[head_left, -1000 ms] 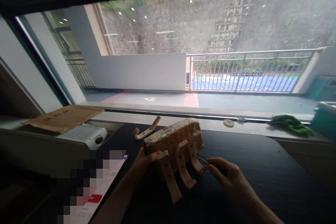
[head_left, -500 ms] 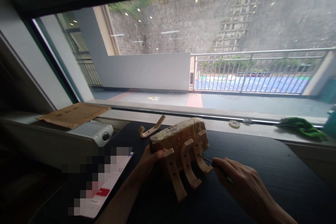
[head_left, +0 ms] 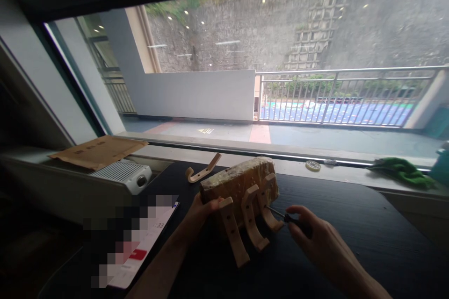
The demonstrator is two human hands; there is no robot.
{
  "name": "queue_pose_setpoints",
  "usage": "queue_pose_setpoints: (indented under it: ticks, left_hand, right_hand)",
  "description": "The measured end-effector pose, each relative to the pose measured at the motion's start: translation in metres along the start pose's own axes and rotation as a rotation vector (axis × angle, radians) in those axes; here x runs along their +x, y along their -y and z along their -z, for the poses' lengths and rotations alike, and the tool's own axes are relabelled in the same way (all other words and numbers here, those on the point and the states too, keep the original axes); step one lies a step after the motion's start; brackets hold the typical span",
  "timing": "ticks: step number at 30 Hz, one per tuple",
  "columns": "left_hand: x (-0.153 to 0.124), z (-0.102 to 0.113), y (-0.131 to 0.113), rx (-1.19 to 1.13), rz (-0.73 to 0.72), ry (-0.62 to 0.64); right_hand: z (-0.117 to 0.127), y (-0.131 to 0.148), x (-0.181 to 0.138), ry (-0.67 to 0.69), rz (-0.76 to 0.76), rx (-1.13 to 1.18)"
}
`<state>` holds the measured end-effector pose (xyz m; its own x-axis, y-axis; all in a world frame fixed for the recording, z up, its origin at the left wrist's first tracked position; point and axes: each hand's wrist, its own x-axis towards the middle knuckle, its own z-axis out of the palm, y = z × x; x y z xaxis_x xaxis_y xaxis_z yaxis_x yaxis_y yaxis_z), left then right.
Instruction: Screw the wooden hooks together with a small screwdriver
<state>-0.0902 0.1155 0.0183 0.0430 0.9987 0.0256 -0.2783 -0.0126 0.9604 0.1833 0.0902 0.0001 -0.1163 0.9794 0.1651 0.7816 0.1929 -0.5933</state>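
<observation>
A tape-wrapped brown block [head_left: 242,175] rests tilted on the dark table, with three wooden hooks against its near face: a left hook [head_left: 232,231], a middle hook [head_left: 250,217] and a right hook [head_left: 269,205]. My left hand [head_left: 200,210] grips the block's left end, thumb beside the left hook. In my right hand [head_left: 314,231] is a screwdriver [head_left: 298,223] with a dark handle. Its thin shaft points left, and the tip meets the right hook near a hole. Whether a screw sits there is too small to tell.
A loose wooden hook [head_left: 203,170] lies behind the block on the black table [head_left: 336,205]. To the left are a phone or tablet [head_left: 140,247], a white heater-like unit [head_left: 122,177] and a brown envelope [head_left: 101,152]. A tape roll [head_left: 313,165] and green cloth [head_left: 401,173] lie along the window sill.
The fingers of my right hand have shifted and opened a little around the screwdriver handle, showing more of it. The block, the hooks and my left hand stay in place.
</observation>
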Motion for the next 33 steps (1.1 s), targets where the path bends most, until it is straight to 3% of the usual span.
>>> queue_pose_setpoints:
  ticks: [2,6,8,11,17,20,22,25,30,33]
  left_hand:
    - [0.0,-0.001,0.0,0.001,-0.012,-0.011]
    - [-0.001,-0.004,-0.002,0.004,-0.017,-0.035]
    - [-0.001,-0.004,-0.002,0.014,-0.006,-0.036]
    - [0.0,-0.001,0.0,0.009,-0.001,-0.029]
    - [0.003,0.003,0.002,0.005,-0.012,-0.01]
    - [0.003,0.003,0.002,0.016,-0.004,-0.026]
    - [0.003,0.003,0.002,0.012,-0.004,-0.029]
    - [0.002,0.002,0.002,-0.002,-0.013,-0.034]
    - [0.001,0.0,0.0,-0.003,-0.018,-0.046]
    - [0.001,-0.001,0.0,0.007,-0.014,-0.047]
  right_hand:
    - [0.004,0.0,-0.003,-0.051,0.095,-0.078]
    - [0.007,-0.006,-0.004,-0.135,0.461,-0.213]
    - [0.005,-0.01,-0.002,-0.175,0.547,-0.265]
    - [-0.002,-0.011,-0.001,-0.177,0.521,-0.257]
    - [-0.003,-0.001,0.002,-0.037,0.06,0.145]
    - [0.001,0.002,0.005,0.005,-0.026,0.316]
    - [0.003,0.002,0.005,0.013,-0.014,0.292]
    - [0.005,0.002,0.001,-0.021,0.049,0.05]
    - [0.005,0.001,-0.006,-0.133,0.434,-0.308]
    - [0.0,0.001,-0.006,-0.163,0.521,-0.342]
